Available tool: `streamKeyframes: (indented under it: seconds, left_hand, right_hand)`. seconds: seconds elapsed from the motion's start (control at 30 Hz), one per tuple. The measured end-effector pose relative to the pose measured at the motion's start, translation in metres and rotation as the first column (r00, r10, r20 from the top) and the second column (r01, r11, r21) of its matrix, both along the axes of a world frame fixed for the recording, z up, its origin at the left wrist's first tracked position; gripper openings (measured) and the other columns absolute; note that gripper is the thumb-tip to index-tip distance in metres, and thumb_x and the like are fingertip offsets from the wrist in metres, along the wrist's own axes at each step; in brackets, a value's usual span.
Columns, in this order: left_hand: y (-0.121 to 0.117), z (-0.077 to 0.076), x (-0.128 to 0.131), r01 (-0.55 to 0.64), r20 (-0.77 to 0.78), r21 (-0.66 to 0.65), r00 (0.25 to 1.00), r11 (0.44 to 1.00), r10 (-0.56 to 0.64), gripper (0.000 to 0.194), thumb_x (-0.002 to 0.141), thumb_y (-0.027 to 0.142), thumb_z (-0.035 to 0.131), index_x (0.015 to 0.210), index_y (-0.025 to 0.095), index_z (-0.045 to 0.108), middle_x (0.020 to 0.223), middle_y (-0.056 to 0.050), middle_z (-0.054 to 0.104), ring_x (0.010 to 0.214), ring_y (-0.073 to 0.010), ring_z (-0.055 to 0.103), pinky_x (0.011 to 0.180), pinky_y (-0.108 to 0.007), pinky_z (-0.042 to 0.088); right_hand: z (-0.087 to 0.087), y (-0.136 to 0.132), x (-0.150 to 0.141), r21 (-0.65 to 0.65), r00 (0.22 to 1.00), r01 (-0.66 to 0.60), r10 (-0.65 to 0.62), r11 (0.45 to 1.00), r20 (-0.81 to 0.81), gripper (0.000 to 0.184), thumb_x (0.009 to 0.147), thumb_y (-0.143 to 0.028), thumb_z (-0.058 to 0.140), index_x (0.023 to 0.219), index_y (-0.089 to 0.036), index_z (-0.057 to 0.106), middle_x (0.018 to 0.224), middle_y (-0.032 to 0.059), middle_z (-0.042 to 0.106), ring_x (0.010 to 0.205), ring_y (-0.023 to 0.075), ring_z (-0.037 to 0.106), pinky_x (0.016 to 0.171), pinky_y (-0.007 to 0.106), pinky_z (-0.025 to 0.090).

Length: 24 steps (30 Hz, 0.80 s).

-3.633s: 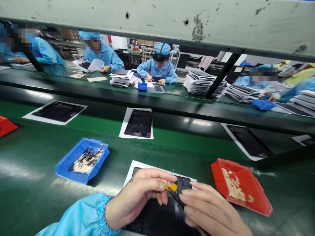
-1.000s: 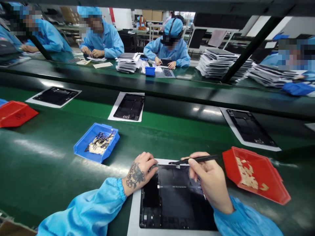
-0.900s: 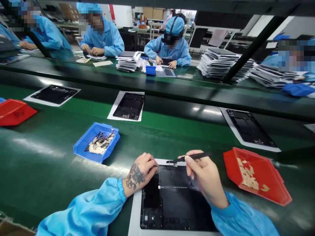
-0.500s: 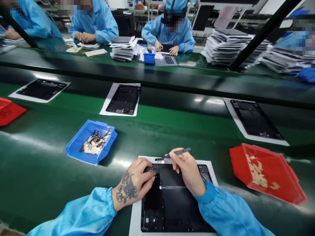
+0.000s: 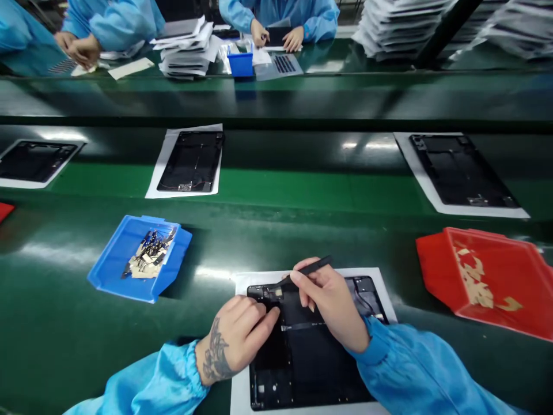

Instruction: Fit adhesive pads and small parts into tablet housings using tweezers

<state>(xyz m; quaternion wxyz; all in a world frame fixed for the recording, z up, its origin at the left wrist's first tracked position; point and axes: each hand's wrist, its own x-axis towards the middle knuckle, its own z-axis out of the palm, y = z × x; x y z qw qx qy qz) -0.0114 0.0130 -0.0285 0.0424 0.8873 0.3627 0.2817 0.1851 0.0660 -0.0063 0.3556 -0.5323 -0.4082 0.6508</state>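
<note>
Black tweezers [image 5: 309, 266] are clamped between the thumb and fingers of the right hand [image 5: 330, 311], their tips seemingly at the top edge of a black tablet back panel [image 5: 319, 363]. The left hand [image 5: 235, 340] is curled on the panel, fingers together; whether anything is gripped cannot be told. The panel lies on a white sheet [image 5: 235, 397] on a green conveyor belt [image 5: 56, 323], with a blue parts tray [image 5: 108, 271] to the left and a red parts tray [image 5: 436, 271] to the right.

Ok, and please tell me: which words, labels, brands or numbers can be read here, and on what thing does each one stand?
No text can be read. The thin silver strip across the black rectangular device panel may carry tiny print, but it is too small to read.
</note>
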Motion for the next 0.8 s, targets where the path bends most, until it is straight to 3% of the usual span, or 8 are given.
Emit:
streamKeyframes:
  seconds: [0.17,0.37,0.8]
  left_hand:
    - [0.0003,0.0038,-0.0024,0.025,0.024,-0.057,0.999,0.998,-0.024,0.026,0.082,0.007,0.061,0.109,0.009,0.060,0.074,-0.005,0.061,0.066,-0.0147,0.052,0.058,-0.029,0.043]
    - [0.0020,0.0025,-0.0042,0.013,-0.042,-0.060,0.999,0.998,-0.015,0.027,0.086,0.007,0.054,0.112,0.008,0.058,0.059,0.001,0.050,0.053,-0.0130,0.048,0.049,-0.027,0.039]
    - [0.0026,0.0034,-0.0023,0.024,-0.007,-0.140,1.000,0.990,-0.026,0.020,0.086,0.007,0.053,0.106,0.007,0.057,0.061,0.000,0.051,0.053,-0.0137,0.047,0.046,-0.028,0.038]
  right_hand:
    - [-0.0044,-0.0013,0.0029,0.042,0.998,-0.036,0.034,0.998,0.057,0.026,0.083,-0.041,0.064,0.090,-0.019,0.053,0.049,-0.0074,0.048,0.043,0.0086,0.046,0.041,0.019,0.034]
    - [-0.0099,-0.0015,0.0043,0.147,0.978,-0.089,0.058,0.985,0.202,0.020,0.085,-0.037,0.062,0.089,-0.018,0.057,0.053,-0.0054,0.051,0.047,0.0098,0.051,0.047,0.022,0.039]
    - [-0.0060,-0.0001,0.0034,0.162,0.951,-0.163,0.111,0.973,0.289,0.017,0.085,-0.035,0.061,0.085,-0.019,0.059,0.056,-0.0039,0.054,0.048,0.0105,0.054,0.047,0.022,0.041]
